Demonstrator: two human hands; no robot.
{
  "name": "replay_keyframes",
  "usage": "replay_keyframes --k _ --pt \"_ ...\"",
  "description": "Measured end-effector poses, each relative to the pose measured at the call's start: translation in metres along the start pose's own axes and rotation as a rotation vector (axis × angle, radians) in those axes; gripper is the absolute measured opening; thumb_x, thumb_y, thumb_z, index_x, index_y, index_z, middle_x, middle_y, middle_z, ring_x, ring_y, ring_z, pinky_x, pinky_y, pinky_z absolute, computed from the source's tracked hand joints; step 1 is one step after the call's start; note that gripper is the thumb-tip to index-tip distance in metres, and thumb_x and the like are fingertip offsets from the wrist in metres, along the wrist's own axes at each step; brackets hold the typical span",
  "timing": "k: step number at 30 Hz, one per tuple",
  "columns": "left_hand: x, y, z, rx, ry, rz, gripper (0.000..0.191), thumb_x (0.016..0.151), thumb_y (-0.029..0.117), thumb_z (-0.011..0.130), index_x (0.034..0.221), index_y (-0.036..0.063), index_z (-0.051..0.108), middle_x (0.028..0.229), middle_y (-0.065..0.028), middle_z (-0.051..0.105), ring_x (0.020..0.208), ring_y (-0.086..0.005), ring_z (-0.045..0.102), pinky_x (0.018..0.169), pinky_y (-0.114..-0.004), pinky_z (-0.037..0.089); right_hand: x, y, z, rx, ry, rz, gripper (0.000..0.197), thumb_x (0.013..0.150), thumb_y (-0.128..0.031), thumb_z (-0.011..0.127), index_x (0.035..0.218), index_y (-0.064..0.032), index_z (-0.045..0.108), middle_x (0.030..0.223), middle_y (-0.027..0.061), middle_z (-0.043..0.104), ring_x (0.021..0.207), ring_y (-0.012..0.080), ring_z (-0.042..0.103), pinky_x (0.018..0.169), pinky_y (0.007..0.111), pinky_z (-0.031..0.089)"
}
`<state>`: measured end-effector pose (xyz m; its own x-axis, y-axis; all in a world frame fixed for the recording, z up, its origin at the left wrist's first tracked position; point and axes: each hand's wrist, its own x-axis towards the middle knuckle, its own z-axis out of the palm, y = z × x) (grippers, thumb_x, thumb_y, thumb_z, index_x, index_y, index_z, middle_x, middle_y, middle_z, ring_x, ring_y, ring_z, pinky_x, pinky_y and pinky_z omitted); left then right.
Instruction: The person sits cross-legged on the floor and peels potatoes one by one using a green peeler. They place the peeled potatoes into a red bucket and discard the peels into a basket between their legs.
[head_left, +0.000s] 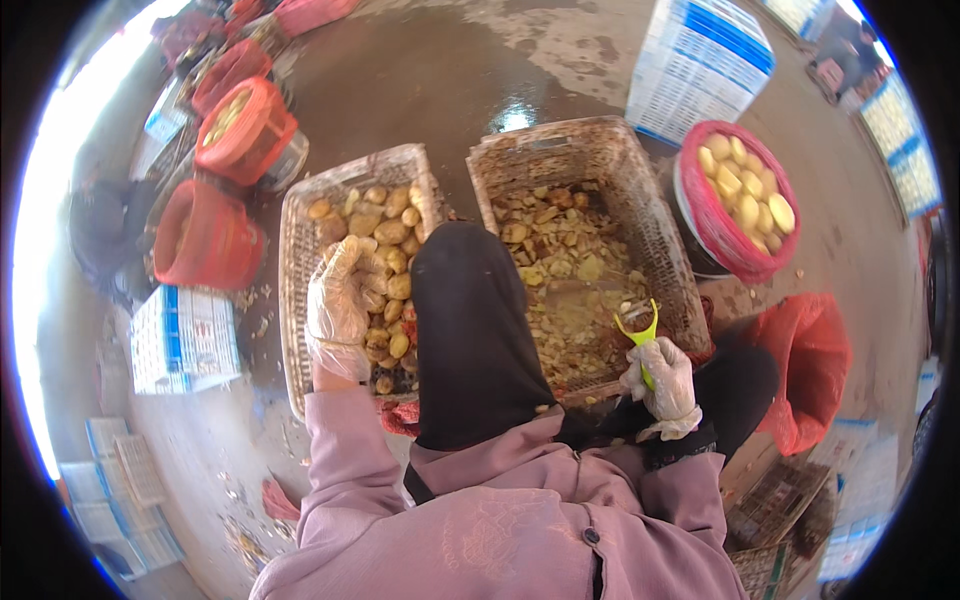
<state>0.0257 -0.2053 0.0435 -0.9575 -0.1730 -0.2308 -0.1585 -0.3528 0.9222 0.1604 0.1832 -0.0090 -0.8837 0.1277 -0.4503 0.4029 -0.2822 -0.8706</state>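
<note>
My right hand (664, 382), in a thin clear plastic glove, grips the handle of a yellow-green Y-shaped peeler (641, 330). The peeler's head points away from me over the near right corner of a dirty plastic crate (660, 217) with potato peelings (577, 262) in it. On the left, my gloved left hand (345, 292) reaches into another crate (292, 300), fingers curled down at unpeeled potatoes (390, 232). The fingertips are partly hidden, so whether a potato is held there does not show. My knee in dark trousers (472, 322) rises between the crates.
A bucket lined with a pink-red mesh bag (690, 202) holds peeled potatoes (742, 184) at right. Near it are a red sack (802, 367) and a tall white-blue crate stack (701, 67). Red mesh-lined buckets (206, 236) stand at left. A person (851, 60) sits far right.
</note>
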Motion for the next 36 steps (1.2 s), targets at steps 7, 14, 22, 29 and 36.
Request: replay_keyframes --k 7,14,22,29,36 --pt "0.025 -0.077 -0.126 0.102 0.251 -0.296 0.024 0.091 0.027 0.062 0.094 0.0042 0.061 0.073 -0.0075 0.062 0.054 -0.015 0.059 0.046 -0.022 0.045 0.009 0.004 0.016 -0.036 0.007 -0.016 0.022 0.095 -0.02 0.057 0.094 0.0027 0.058 0.065 0.0081 0.059 0.053 0.0152 0.054 0.051 0.029 0.045" --pt "0.045 -0.123 -0.143 0.293 0.125 -0.478 0.023 0.087 0.024 0.064 0.091 0.0027 0.059 0.077 -0.0075 0.063 0.061 -0.0206 0.064 0.055 -0.027 0.053 0.027 0.022 0.015 -0.915 0.055 -0.198 0.019 0.095 -0.02 0.058 0.09 -0.0022 0.061 0.065 0.0027 0.058 0.055 0.0122 0.055 0.05 0.027 0.043" --pt "0.091 -0.262 -0.177 0.544 -0.18 -0.665 0.03 0.076 0.025 0.069 0.085 -0.0035 0.063 0.068 -0.0084 0.06 0.054 -0.0188 0.057 0.048 -0.032 0.047 0.026 0.021 0.033 -0.304 0.144 0.124 0.017 0.096 -0.016 0.054 0.095 0.0006 0.058 0.069 0.0046 0.057 0.055 0.0134 0.054 0.05 0.025 0.043" --pt "0.094 -0.24 -0.142 0.706 0.387 -0.449 0.038 0.075 0.03 0.067 0.086 -0.0061 0.065 0.075 -0.0164 0.065 0.061 -0.0262 0.064 0.06 -0.038 0.052 0.035 0.04 0.022 -0.29 0.192 0.121 0.016 0.096 -0.017 0.055 0.094 -0.0006 0.057 0.069 0.0045 0.058 0.055 0.0127 0.053 0.051 0.025 0.043" --pt "0.129 -0.243 -0.138 0.522 0.683 -0.447 0.044 0.076 0.031 0.073 0.099 -0.0055 0.062 0.09 -0.0152 0.062 0.077 -0.0237 0.056 0.068 -0.039 0.047 0.04 0.04 0.036 -0.331 0.156 0.15 0.018 0.095 -0.02 0.057 0.09 -0.0025 0.06 0.069 0.0032 0.058 0.054 0.0105 0.051 0.05 0.023 0.041"
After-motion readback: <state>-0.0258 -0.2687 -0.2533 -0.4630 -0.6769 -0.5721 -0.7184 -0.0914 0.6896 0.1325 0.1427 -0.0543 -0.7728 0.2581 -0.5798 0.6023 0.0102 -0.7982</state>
